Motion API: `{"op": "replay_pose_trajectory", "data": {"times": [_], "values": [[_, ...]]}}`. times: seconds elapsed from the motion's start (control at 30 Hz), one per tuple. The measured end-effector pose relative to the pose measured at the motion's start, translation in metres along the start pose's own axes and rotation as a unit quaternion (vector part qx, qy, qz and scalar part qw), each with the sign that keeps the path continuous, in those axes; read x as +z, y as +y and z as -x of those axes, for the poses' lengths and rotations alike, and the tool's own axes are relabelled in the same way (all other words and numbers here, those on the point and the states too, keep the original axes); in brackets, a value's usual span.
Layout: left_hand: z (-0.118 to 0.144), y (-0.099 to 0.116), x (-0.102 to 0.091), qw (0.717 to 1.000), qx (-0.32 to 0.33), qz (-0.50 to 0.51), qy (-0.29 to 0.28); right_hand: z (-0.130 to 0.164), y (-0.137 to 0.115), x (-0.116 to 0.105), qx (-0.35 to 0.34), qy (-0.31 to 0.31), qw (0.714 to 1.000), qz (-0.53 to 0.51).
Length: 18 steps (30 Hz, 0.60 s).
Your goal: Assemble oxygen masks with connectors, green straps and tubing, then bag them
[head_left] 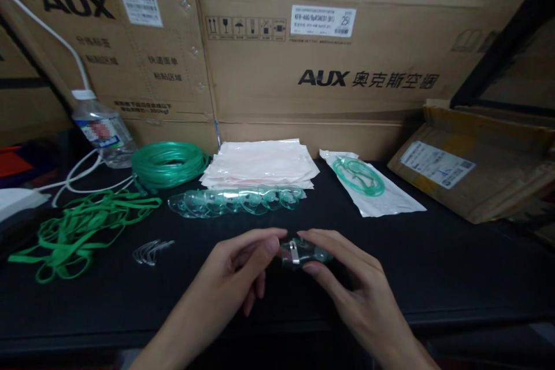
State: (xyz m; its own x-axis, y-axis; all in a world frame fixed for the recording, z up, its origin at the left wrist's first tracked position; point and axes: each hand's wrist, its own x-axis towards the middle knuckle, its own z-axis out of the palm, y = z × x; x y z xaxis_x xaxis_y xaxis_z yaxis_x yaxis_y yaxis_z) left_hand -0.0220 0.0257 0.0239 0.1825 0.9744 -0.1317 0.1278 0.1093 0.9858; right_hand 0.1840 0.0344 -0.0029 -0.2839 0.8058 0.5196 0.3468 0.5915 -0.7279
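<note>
A small clear green mask (pixel 303 252) is held between both hands just above the black table (pixel 433 266), front centre. Left hand (pixel 236 263): thumb and forefinger closed onto the mask's left end, remaining fingers (pixel 255 292) curled under. Right hand (pixel 347 277): thumb and forefinger pinched on the mask's right side, top and bottom; the other fingers are hidden behind the hand. A metal strip is seen on the mask near its left end.

Behind the hands, a row of nested clear green masks (pixel 236 201) is laid on the table. Behind that, a stack of clear bags (pixel 262 163). To its right, one bagged mask (pixel 368 182). To the left: a coil of green tubing (pixel 169 163), a heap of green elastic bands (pixel 82 228), a few small metal clips (pixel 151 251), a water bottle (pixel 104 130). Cardboard boxes (pixel 321 69) are stacked along the back.
</note>
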Motion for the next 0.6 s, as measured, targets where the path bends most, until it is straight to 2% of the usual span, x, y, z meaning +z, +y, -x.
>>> {"op": "replay_pose_trajectory", "data": {"times": [0.1, 0.2, 0.37, 0.6], "values": [[0.007, -0.007, 0.005, 0.998, 0.05, -0.017, 0.029, 0.0, -0.003, 0.0, 0.006, 0.013, 1.0, 0.002], [0.01, -0.011, 0.009, 0.996, 0.071, -0.036, 0.04, 0.0, -0.004, 0.0, 0.0, 0.02, 1.0, 0.002], [0.008, -0.011, 0.006, 0.997, 0.045, -0.03, 0.062, 0.001, -0.004, 0.002, -0.048, -0.008, 0.999, 0.009], [0.008, -0.018, 0.003, 0.995, 0.041, -0.075, 0.043, 0.007, 0.001, 0.005, -0.069, -0.032, 0.997, 0.034]]}}
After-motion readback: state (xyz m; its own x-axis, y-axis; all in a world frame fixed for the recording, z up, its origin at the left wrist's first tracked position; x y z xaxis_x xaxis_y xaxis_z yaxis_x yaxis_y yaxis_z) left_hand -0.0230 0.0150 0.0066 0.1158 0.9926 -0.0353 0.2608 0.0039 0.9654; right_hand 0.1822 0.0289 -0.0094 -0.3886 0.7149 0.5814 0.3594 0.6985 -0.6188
